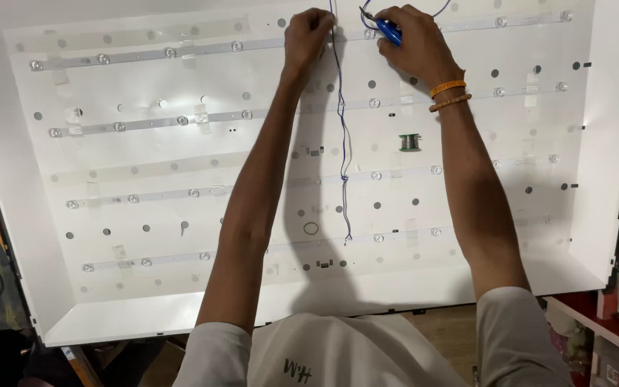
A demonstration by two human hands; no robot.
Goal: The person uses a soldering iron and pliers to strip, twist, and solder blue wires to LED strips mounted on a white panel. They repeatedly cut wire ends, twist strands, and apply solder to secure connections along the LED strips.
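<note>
Reaching across the big white backlight panel (614, 143), you have both arms stretched toward its far edge in the head view. Your left hand (308, 37) sits at the top strip of lights, its grip pinched on the thin blue wire (342, 143) right where the wire meets that strip. From your fingers the wire runs straight down the middle of the panel, crosses the second and third strips, twists around itself near the third, and ends just above the fourth strip.

Your right hand (411, 44) is just beside the left, a little to its right, on the same top strip. Its grip is closed around a blue-handled tool (390, 33), the handle showing between thumb and fingers and the tip pointing toward the wire; the tip itself is too small to make out. Two orange bands (448, 95) circle your right wrist.

Below that wrist, a small spool of solder wire (410, 142) lies on the panel between the second and third strips, well apart from both hands. Four LED strips (180, 119) run across the panel, each dotted with round lenses. A dark ring (311, 228) lies near the lower middle, just left of the wire's end.
</note>
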